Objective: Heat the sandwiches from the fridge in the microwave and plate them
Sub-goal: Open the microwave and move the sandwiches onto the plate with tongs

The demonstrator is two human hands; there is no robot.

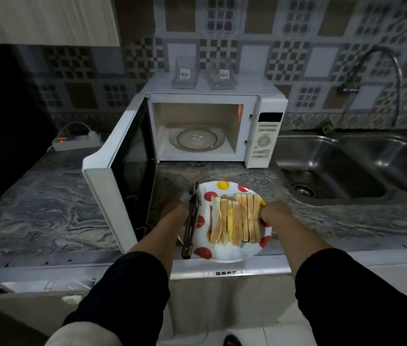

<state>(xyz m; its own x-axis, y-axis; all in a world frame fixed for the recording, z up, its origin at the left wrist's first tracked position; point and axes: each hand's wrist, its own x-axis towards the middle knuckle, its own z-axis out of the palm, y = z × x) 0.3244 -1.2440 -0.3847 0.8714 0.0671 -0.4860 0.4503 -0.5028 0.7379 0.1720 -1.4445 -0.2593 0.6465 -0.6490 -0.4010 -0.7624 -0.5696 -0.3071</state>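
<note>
The plate [225, 253] of sandwiches [235, 221] is gripped at its rims by the left hand [175, 211] and right hand [272, 216], at the counter's [47, 208] front edge, before the open microwave [197, 126]. Tongs [191, 221] lie on its left rim.

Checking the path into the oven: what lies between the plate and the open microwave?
In the head view, only bare granite counter lies between the plate and the microwave.

1 plate [222, 255] carries a row of sandwiches [235, 221], too tightly packed to count, and 1 pair of tongs [191, 221]. 1 microwave [207, 126] bears 2 clear containers [185, 76]. 1 sink [347, 171], 1 tap [372, 71], 1 power strip [75, 143].
</note>
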